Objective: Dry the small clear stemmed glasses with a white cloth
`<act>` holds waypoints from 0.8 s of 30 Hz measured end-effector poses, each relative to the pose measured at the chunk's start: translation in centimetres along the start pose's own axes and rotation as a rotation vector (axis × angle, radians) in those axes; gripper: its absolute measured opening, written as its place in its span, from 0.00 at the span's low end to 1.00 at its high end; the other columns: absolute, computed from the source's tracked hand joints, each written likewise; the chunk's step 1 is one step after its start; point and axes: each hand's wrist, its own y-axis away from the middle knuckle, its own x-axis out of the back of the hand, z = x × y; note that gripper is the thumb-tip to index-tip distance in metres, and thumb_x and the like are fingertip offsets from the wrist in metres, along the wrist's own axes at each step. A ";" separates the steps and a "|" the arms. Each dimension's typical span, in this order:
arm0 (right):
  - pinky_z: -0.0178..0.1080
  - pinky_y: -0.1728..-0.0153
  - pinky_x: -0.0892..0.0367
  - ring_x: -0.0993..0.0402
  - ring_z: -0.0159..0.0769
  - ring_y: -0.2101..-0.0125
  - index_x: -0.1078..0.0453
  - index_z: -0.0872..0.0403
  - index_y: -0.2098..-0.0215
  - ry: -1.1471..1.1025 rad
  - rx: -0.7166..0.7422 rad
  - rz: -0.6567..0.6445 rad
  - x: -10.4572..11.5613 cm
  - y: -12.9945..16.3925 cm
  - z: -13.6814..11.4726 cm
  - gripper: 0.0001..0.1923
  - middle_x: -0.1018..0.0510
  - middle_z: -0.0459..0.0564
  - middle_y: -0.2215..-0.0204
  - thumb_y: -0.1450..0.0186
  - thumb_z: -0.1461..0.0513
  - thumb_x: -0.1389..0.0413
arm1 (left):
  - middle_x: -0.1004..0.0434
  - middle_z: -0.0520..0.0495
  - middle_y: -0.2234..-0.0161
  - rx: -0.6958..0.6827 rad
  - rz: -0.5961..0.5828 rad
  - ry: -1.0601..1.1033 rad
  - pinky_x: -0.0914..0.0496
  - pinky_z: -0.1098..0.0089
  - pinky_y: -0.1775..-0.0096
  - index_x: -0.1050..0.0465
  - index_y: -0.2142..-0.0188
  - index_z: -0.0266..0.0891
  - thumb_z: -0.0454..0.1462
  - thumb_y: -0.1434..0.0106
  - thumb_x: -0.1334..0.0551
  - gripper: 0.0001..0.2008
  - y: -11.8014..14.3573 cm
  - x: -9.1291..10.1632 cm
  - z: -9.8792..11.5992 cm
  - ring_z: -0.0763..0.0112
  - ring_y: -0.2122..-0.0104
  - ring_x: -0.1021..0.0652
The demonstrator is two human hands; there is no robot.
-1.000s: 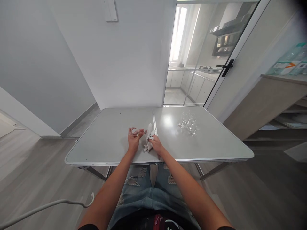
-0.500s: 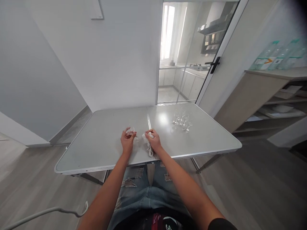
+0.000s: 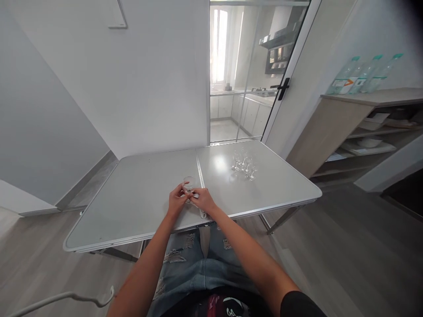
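My left hand (image 3: 177,200) is closed on a small clear stemmed glass (image 3: 189,182), held with its bowl upward over the near part of the table. My right hand (image 3: 204,200) pinches a white cloth (image 3: 202,214) and meets the glass at its stem, just below the bowl. Most of the cloth is hidden under the right fingers; one end hangs toward the table's near edge. Farther back on the right, several similar clear stemmed glasses (image 3: 244,164) stand close together.
The grey folding table (image 3: 139,193) has a metal rim and a centre seam. Behind it are a white wall (image 3: 158,88) and a glass door (image 3: 238,110) with a black handle (image 3: 283,89). Plastic bottles (image 3: 345,79) stand on a wooden shelf unit (image 3: 317,132) at right.
My right hand with the cloth has moved left to the glass, and both hands now meet at its stem. The glass has turned more upright. The view has shifted slightly right.
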 end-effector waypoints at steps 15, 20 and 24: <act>0.38 0.63 0.35 0.22 0.44 0.65 0.18 0.55 0.61 0.709 -0.487 0.608 15.8 -2.3 3.8 0.16 0.16 0.59 0.66 0.35 0.57 0.46 | 0.37 0.50 0.79 -0.045 -0.019 -0.159 0.41 0.70 0.74 0.26 0.73 0.40 0.55 0.30 0.47 0.26 -0.5 -0.1 -1.1 0.69 0.77 0.36; 0.36 0.64 0.33 0.21 0.42 0.64 0.18 0.54 0.60 0.789 -0.581 0.543 16.8 -2.2 5.8 0.15 0.16 0.58 0.64 0.34 0.57 0.44 | 0.36 0.50 0.78 -0.003 0.005 -0.274 0.40 0.69 0.73 0.28 0.73 0.40 0.54 0.28 0.52 0.27 -0.5 0.0 -1.2 0.69 0.77 0.35; 0.36 0.63 0.32 0.20 0.43 0.63 0.18 0.54 0.58 0.784 -0.633 0.575 16.9 -2.5 6.4 0.15 0.16 0.59 0.64 0.33 0.56 0.45 | 0.36 0.50 0.77 0.008 0.005 -0.369 0.39 0.68 0.71 0.30 0.73 0.41 0.53 0.27 0.54 0.27 -0.5 0.2 -1.4 0.69 0.76 0.34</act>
